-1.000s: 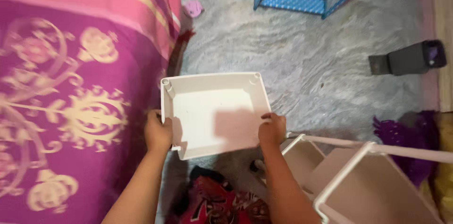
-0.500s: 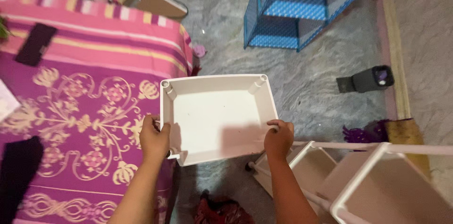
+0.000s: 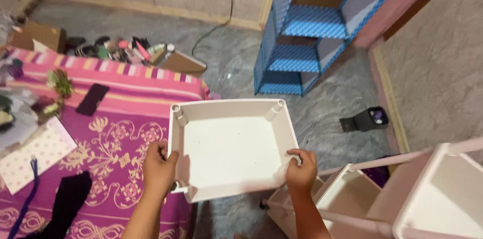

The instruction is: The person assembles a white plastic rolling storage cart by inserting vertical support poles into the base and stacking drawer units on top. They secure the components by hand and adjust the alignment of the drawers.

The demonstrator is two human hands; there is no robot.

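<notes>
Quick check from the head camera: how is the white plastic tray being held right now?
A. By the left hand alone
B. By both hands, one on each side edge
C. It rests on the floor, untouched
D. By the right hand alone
B: the left hand grips the left edge of the white plastic tray and the right hand grips its right edge, holding it up over the grey floor beside the pink patterned bedspread.
</notes>
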